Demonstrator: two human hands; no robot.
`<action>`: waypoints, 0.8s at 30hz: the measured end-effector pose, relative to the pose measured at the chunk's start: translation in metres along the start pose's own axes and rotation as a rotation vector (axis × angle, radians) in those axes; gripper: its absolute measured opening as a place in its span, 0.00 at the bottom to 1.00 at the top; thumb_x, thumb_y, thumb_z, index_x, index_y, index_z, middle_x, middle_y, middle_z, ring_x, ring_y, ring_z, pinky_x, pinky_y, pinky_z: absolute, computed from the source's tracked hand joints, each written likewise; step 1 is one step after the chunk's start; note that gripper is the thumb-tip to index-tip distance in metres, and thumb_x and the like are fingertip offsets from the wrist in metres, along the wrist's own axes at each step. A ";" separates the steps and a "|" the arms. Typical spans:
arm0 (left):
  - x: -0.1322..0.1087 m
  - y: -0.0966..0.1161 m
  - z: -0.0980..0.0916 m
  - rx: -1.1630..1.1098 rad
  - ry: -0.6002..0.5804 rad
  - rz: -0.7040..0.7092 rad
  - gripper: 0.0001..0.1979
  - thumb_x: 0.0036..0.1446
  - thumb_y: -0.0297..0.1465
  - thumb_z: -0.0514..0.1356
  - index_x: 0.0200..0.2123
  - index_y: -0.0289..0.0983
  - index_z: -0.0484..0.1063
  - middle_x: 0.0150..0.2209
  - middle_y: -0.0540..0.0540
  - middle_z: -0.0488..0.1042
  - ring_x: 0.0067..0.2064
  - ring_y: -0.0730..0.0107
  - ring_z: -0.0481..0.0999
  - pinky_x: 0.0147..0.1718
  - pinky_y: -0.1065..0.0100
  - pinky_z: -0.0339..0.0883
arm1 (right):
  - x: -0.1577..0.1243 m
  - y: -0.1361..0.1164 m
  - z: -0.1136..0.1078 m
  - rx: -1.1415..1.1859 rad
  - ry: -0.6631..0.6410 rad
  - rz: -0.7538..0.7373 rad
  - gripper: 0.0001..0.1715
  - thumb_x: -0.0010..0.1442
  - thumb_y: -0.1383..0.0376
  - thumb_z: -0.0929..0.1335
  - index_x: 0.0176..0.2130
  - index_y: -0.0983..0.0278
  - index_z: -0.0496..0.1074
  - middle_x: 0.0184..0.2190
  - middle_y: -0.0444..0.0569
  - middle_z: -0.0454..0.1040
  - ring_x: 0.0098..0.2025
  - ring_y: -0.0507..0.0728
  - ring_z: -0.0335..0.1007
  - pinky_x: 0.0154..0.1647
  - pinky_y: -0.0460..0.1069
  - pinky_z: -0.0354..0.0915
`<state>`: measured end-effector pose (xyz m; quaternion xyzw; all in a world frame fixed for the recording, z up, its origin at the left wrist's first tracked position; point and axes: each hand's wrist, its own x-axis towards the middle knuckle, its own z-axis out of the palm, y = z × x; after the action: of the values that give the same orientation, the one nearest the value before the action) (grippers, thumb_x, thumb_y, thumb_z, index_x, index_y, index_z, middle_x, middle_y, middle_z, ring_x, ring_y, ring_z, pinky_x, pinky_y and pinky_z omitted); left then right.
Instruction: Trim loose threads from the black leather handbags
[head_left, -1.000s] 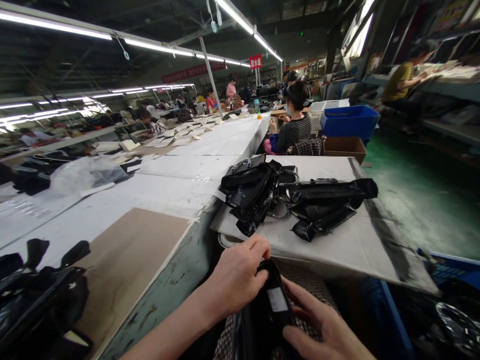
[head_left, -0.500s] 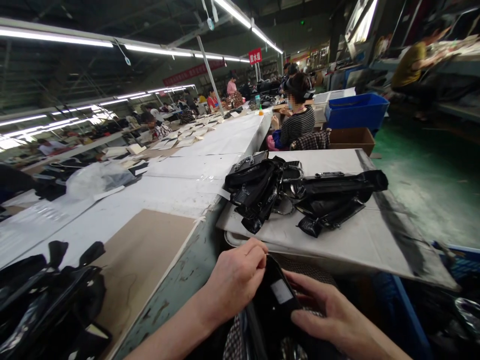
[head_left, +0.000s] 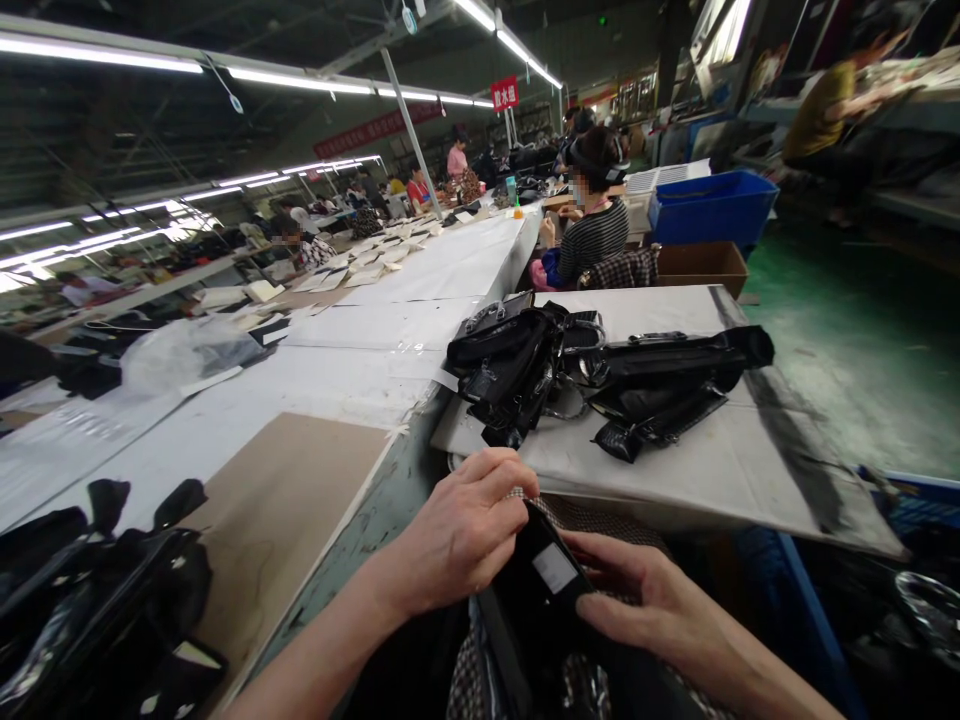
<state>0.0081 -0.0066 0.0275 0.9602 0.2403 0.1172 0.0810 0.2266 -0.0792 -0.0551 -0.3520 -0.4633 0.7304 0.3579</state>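
A black bag (head_left: 536,610) with a white label (head_left: 555,568) inside lies over my lap at the bottom centre. My left hand (head_left: 476,520) pinches its upper edge, fingers closed. Around the bag's right side curls my right hand (head_left: 637,590), thumb on the front and fingers behind it. Checked cloth shows beneath and behind the bag. Just beyond my hands, two black bags, one on the left (head_left: 517,365) and one on the right (head_left: 675,385), lie on a covered board (head_left: 765,450).
More black bags (head_left: 97,600) are piled at the lower left, beside a brown sheet (head_left: 292,500) on the long white table (head_left: 352,350). A person (head_left: 596,225) sits beyond the board, near a blue bin (head_left: 712,210) and a cardboard box (head_left: 701,268). Another blue crate (head_left: 814,620) stands at lower right.
The view has shifted slightly, so the surroundings sit a little higher. My left hand has turned a little at the bag's edge, where a bit of checked cloth now shows. My right hand keeps its hold.
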 end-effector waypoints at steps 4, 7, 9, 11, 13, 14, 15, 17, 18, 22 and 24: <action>0.000 0.000 0.001 0.052 -0.052 -0.012 0.08 0.59 0.20 0.55 0.29 0.36 0.68 0.40 0.45 0.73 0.45 0.63 0.67 0.47 0.63 0.64 | 0.001 0.001 -0.001 0.020 0.000 -0.007 0.32 0.59 0.62 0.72 0.61 0.59 0.66 0.50 0.49 0.76 0.54 0.65 0.70 0.54 0.57 0.67; 0.002 0.001 0.000 0.087 -0.108 -0.017 0.08 0.59 0.21 0.55 0.28 0.36 0.67 0.34 0.47 0.73 0.40 0.65 0.67 0.42 0.64 0.62 | 0.001 0.002 -0.002 0.050 -0.003 -0.008 0.32 0.59 0.61 0.72 0.61 0.60 0.67 0.50 0.50 0.77 0.53 0.65 0.70 0.53 0.57 0.67; 0.004 0.002 -0.001 0.092 -0.127 -0.037 0.07 0.56 0.21 0.56 0.28 0.36 0.66 0.32 0.48 0.72 0.39 0.65 0.67 0.40 0.64 0.60 | 0.001 0.002 -0.003 0.078 -0.019 -0.003 0.32 0.59 0.61 0.72 0.61 0.59 0.67 0.48 0.50 0.77 0.53 0.65 0.71 0.53 0.57 0.67; 0.007 0.005 -0.003 0.083 -0.147 -0.068 0.06 0.52 0.19 0.56 0.30 0.36 0.66 0.31 0.49 0.71 0.38 0.65 0.66 0.39 0.64 0.58 | 0.002 0.003 -0.004 0.089 -0.033 0.002 0.32 0.59 0.62 0.72 0.61 0.58 0.66 0.47 0.49 0.78 0.52 0.65 0.71 0.53 0.57 0.66; 0.011 0.007 -0.004 0.062 -0.163 -0.096 0.08 0.49 0.19 0.58 0.33 0.36 0.68 0.31 0.50 0.71 0.39 0.65 0.67 0.40 0.64 0.57 | 0.002 0.004 -0.005 0.078 -0.041 -0.002 0.32 0.58 0.62 0.72 0.61 0.58 0.66 0.46 0.48 0.78 0.52 0.65 0.71 0.53 0.57 0.66; 0.012 0.008 -0.004 0.051 -0.170 -0.108 0.09 0.49 0.20 0.59 0.34 0.37 0.68 0.31 0.50 0.71 0.39 0.65 0.67 0.41 0.64 0.57 | 0.003 0.005 -0.005 0.068 -0.044 -0.003 0.32 0.58 0.63 0.72 0.61 0.58 0.66 0.45 0.48 0.78 0.51 0.64 0.71 0.53 0.57 0.66; 0.014 0.008 -0.003 0.044 -0.175 -0.115 0.09 0.49 0.21 0.59 0.35 0.37 0.68 0.31 0.51 0.71 0.39 0.65 0.67 0.41 0.63 0.57 | 0.003 0.006 -0.006 0.057 -0.045 -0.005 0.32 0.58 0.63 0.72 0.61 0.58 0.66 0.46 0.48 0.78 0.51 0.64 0.71 0.53 0.56 0.66; 0.015 0.008 -0.002 0.041 -0.184 -0.112 0.07 0.49 0.22 0.60 0.32 0.37 0.69 0.30 0.51 0.72 0.39 0.66 0.68 0.42 0.64 0.57 | 0.003 0.006 -0.006 0.036 -0.041 -0.008 0.32 0.58 0.64 0.72 0.61 0.58 0.67 0.45 0.47 0.78 0.50 0.64 0.72 0.53 0.56 0.66; 0.016 0.008 -0.001 0.045 -0.187 -0.102 0.05 0.50 0.22 0.60 0.31 0.37 0.68 0.30 0.51 0.72 0.38 0.66 0.67 0.43 0.64 0.57 | 0.002 0.006 -0.007 0.028 -0.038 -0.009 0.32 0.57 0.64 0.72 0.61 0.57 0.67 0.46 0.47 0.78 0.50 0.64 0.72 0.53 0.56 0.66; 0.018 0.006 -0.002 0.027 -0.204 -0.009 0.06 0.52 0.22 0.59 0.26 0.38 0.69 0.27 0.51 0.73 0.38 0.66 0.67 0.48 0.61 0.56 | 0.000 0.005 -0.009 -0.001 -0.028 -0.031 0.32 0.56 0.64 0.73 0.60 0.58 0.68 0.47 0.47 0.78 0.52 0.64 0.71 0.55 0.57 0.65; 0.019 0.006 -0.004 -0.010 -0.224 0.025 0.07 0.50 0.21 0.59 0.26 0.39 0.72 0.27 0.52 0.73 0.38 0.66 0.67 0.51 0.59 0.54 | 0.000 0.006 -0.010 -0.007 -0.026 -0.042 0.33 0.56 0.63 0.73 0.60 0.59 0.68 0.48 0.47 0.77 0.53 0.64 0.70 0.56 0.57 0.64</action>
<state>0.0264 -0.0021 0.0362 0.9698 0.2172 0.0112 0.1105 0.2334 -0.0768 -0.0635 -0.3341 -0.4777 0.7255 0.3658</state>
